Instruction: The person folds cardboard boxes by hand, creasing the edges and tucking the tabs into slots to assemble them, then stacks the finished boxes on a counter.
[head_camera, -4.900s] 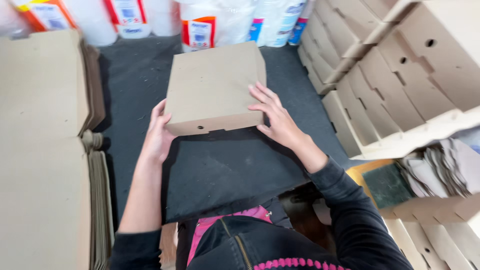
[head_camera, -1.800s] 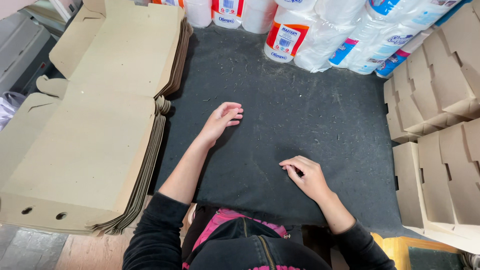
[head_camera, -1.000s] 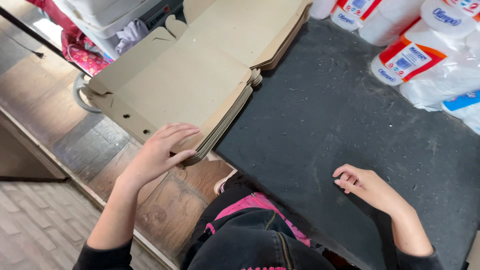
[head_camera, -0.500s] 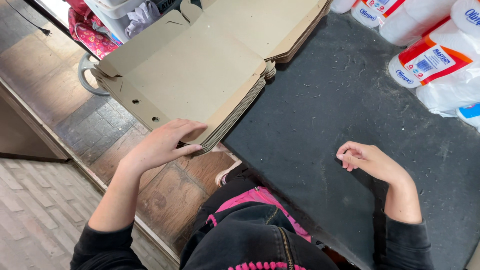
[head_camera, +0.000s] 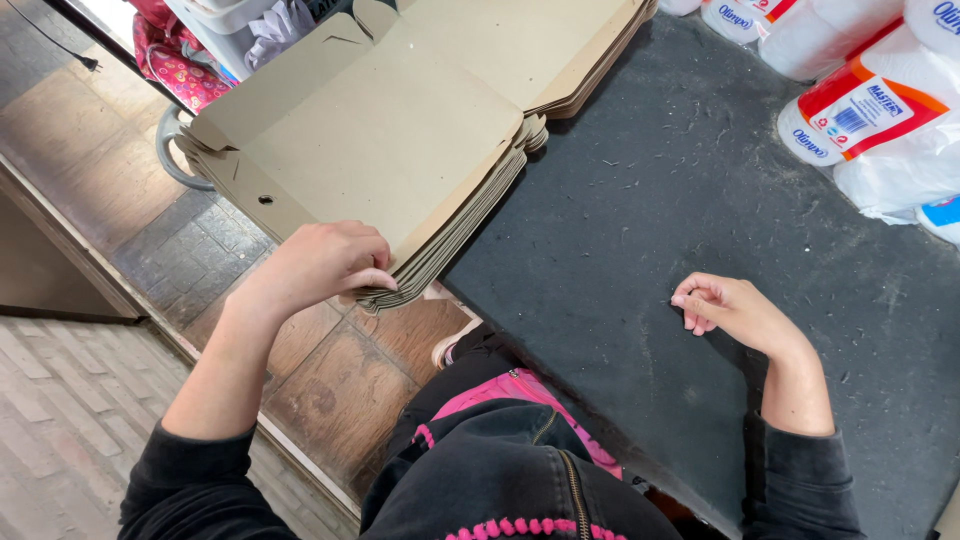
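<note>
L hand (head_camera: 318, 262): mine, on the near corner of the stack of flat cardboard box blanks (head_camera: 400, 130). Fingers (head_camera: 372, 278) curled over the edge, thumb side tucked at the top sheets. Looks like a pinch on the top blank, but can't tell how many sheets I've got.

R hand (head_camera: 735, 312): resting on the dark counter (head_camera: 640, 180), fingers loosely curled in, holding nothing. Well apart from the stack.

Stack: sits at the L end of the counter, near corner overhanging the edge above the tiled floor (head_camera: 90, 400). Blanks lie flat, brown, w/ two small round holes near my L hand; only one shows clear.

Key relation: stack lies up and to the L of me, long axis running from the near-L corner away toward upper R. L hand already touching it at the near corner; R hand is across the bare counter, much farther off. So L is the nearer hand by far, I judge.

Around: white paper rolls in plastic wrap (head_camera: 880, 110) at the far R of the counter, not touching the stack. Pink patterned bag (head_camera: 175, 60) on the floor side beyond the stack. My black jacket w/ pink trim (head_camera: 500, 470) at bottom.
</note>
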